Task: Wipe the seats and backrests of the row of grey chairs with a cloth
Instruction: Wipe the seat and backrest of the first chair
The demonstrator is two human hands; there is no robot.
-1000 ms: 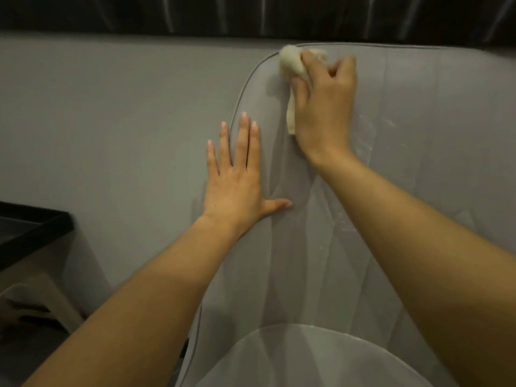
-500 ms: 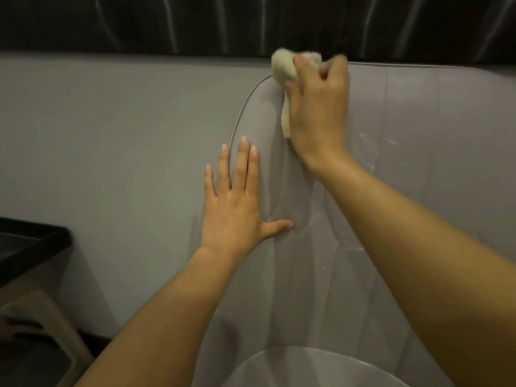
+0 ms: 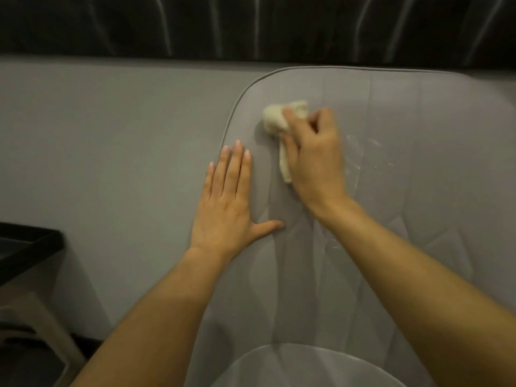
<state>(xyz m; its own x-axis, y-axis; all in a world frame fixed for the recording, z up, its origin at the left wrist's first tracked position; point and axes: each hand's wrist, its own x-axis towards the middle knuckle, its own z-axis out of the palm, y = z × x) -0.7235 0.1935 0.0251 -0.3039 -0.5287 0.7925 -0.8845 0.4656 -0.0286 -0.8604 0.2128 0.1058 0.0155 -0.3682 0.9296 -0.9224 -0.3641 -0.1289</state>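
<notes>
Right hand (image 3: 314,160) w/ cream cloth (image 3: 276,121) bunched in fingers is sliding down from backrest (image 3: 418,205) top edge; left hand (image 3: 226,208) is pressing flat, fingers straight. Grey wall (image 3: 111,149) behind, dark marbled panel (image 3: 251,23) above.

You are indoors, in what looks like a dining or waiting area; which of the two cannot be told. Under the cloth (image 3: 275,120) gripped in your right hand (image 3: 315,163) is a padded grey chair back (image 3: 418,191) with stitched panels. Above the grip, a dark veined panel (image 3: 251,23) tops a plain grey wall (image 3: 111,135). Far down to its left, a black tabletop (image 3: 28,247) stands over a pale plastic leg (image 3: 42,331).
</notes>
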